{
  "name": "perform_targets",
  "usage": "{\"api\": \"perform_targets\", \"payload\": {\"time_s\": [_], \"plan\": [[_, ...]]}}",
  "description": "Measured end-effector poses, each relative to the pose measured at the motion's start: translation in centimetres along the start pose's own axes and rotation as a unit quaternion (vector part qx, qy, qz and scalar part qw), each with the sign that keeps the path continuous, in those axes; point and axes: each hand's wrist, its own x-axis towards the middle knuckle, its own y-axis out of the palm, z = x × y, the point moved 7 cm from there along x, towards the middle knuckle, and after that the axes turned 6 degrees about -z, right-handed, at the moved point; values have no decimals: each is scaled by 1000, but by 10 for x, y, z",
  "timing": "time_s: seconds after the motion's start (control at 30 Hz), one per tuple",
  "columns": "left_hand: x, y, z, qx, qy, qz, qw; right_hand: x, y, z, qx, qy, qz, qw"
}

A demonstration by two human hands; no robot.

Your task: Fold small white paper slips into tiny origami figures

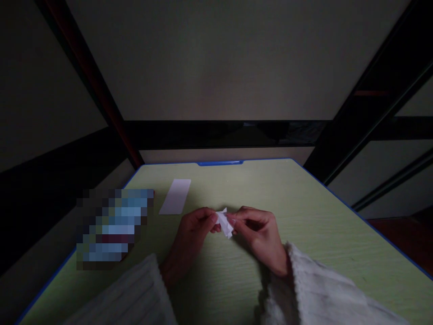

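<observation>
A small folded piece of white paper (224, 223), with pointed corners at its top and bottom, is held between my two hands above the table. My left hand (195, 230) pinches its left side between thumb and fingers. On the other side, my right hand (259, 230) grips the right edge, thumb and forefinger pressed together. The fingertips cover parts of the paper, so its full folded shape is hidden. Beyond my left hand, a flat white paper strip (175, 197) lies on the tabletop.
The pale green wood-grain table (324, 253) has a blue edge and a blue handle-like piece (220, 163) at its far side. A pixelated object (115, 230) lies at the left. Light panels with dark frames (219, 67) stand close behind the table.
</observation>
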Motion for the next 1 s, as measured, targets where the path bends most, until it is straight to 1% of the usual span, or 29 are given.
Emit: {"api": "perform_targets", "payload": {"time_s": [0.2, 0.37, 0.47, 0.67, 0.77, 0.9, 1.0], "plan": [[-2, -3, -3, 2, -9, -17, 1000, -1, 2, 8, -47, -64, 24, 997], [-3, -3, -1, -36, -16, -24, 999, -3, 3, 18, -71, -105, 31, 991], [-2, -2, 0, -45, -20, -21, 999, -3, 3, 19, -74, -105, 32, 991], [0, -1, -1, -24, -17, 5, 1000, -2, 2, 8, -37, -60, 32, 997], [0, -1, -3, -24, -9, 7, 1000, -2, 3, 6, -29, -52, 31, 998], [-1, 0, -4, -26, 2, 13, 1000, -2, 3, 13, -41, -77, 29, 996], [-1, 1, 2, -57, -16, 19, 998, -3, 4, 21, -48, -116, 38, 991]]}}
